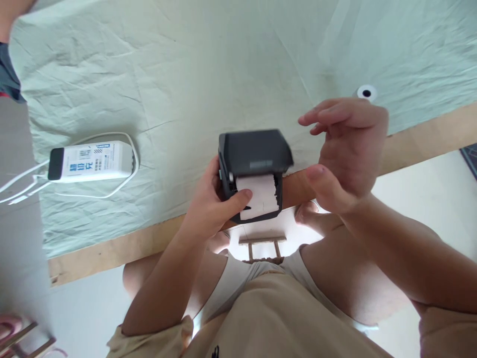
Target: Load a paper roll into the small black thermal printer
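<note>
A small black receipt printer (255,149) is held over the table's near edge, its lid raised. Inside its opening shows white paper (265,191), seemingly a paper roll. My left hand (219,199) grips the printer from its left side, with the thumb lying over the opening on the paper. To the right of the printer, my right hand (343,144) is raised with thumb and fingers apart, touching nothing. Just beyond that hand a second white paper roll (366,93) lies on the cloth, partly hidden by the fingers.
A pale green cloth (208,64) covers the table, whose wooden edge (112,248) runs along the front. At left lies a white power strip (95,161) with looped cables. Part of another person's arm (13,15) shows at the top left. A wooden stool (263,241) is below.
</note>
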A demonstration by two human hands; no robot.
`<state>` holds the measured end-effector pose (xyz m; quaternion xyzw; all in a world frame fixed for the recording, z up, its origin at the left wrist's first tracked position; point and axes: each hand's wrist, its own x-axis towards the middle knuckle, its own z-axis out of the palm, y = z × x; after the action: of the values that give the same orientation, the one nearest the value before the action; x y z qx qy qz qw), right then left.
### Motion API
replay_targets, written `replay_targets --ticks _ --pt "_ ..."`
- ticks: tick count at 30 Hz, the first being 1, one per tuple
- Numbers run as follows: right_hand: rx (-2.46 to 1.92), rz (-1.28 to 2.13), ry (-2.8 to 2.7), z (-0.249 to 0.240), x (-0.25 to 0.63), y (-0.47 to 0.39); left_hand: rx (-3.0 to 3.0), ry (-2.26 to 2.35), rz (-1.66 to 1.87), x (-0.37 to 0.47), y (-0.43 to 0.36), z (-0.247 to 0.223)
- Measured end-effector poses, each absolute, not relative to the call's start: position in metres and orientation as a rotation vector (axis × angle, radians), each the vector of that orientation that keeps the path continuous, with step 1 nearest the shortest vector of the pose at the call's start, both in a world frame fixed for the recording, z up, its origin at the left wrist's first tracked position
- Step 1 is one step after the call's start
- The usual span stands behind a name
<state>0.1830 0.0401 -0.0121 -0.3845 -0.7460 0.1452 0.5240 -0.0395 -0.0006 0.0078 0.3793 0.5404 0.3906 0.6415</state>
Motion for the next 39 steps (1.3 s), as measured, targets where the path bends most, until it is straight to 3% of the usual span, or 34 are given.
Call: replay_targets --ticks 6,14,23,39 --pt "-0.955 0.510 -1.870 -0.009 0.186 0.036 0.873 1.233 0.897 -0.042 -0.002 0.005" --pt "-0.957 1.103 -1.984 -0.020 0.186 0.037 0.835 1.121 0.961 -0.040 -0.004 0.001" --pt "-0.981 1.075 -1.920 -0.026 0.183 0.038 0.758 1.216 0.927 -0.031 -0.003 0.019" --pt "-0.999 0.976 -2.033 -0.019 0.184 0.038 0.566 1.184 1.083 -0.030 0.001 0.000"
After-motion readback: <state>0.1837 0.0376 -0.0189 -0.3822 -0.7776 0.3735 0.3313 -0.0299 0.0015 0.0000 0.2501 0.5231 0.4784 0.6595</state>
